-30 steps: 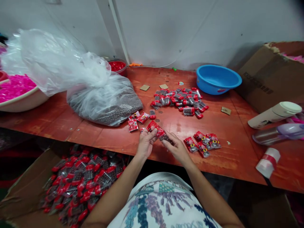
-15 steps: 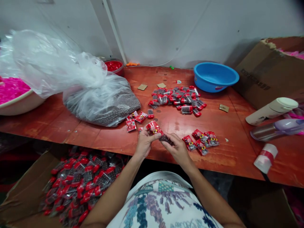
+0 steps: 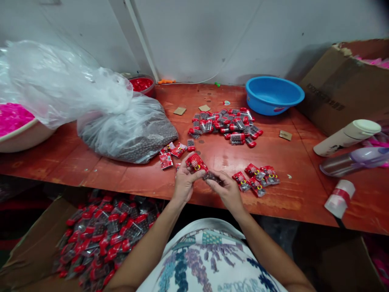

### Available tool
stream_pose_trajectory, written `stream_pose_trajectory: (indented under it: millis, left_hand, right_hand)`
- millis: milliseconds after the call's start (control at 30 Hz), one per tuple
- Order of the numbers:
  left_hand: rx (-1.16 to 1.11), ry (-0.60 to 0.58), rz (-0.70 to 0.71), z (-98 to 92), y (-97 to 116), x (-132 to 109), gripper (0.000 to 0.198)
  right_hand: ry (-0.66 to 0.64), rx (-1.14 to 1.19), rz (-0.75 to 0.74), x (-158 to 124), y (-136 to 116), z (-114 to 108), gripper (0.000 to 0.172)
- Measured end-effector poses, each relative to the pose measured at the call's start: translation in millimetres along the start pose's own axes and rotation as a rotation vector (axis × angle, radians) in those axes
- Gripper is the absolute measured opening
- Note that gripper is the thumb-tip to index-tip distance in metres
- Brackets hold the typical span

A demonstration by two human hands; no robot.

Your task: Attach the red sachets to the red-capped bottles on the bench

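Observation:
My left hand pinches a small red printed packet above the table's front part. At the packet's lower right end, my right hand grips a small clear container of dark beads, partly hidden by my fingers; whether it is inside the packet I cannot tell. Left of my hands lie several red packets, with one red-capped bead container beside them. To the right is a group of filled red packets. Farther back spreads a pile of red-capped bead containers.
A clear plastic bag of dark beads sits left, near a bowl of pink pieces. A blue basin, a cardboard box and bottles stand right. Below the table's left edge is a carton of bead containers.
The red packet has turned a little so its printed face shows more. Both hands keep their hold, and the view has shifted slightly.

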State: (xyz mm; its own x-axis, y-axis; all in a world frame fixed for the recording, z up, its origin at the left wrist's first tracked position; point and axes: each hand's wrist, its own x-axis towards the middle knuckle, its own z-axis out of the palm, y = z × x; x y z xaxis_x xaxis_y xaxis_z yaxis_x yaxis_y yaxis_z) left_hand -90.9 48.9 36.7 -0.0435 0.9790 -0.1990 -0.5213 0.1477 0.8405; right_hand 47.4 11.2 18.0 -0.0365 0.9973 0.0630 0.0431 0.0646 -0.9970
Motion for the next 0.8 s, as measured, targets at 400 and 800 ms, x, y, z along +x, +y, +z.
stream_pose_trajectory:
  millis: [400, 800]
  left_hand:
    - [0.103, 0.009, -0.032, 1.5, -9.6, -2.8, 0.082]
    - [0.091, -0.068, -0.135, 4.6, -18.0, -7.8, 0.084]
  right_hand:
    - [0.091, 0.073, 0.020, -1.8, 9.4, 3.1, 0.029]
    - [0.010, 0.165, 0.083, 1.1, 20.2, -17.8, 0.043]
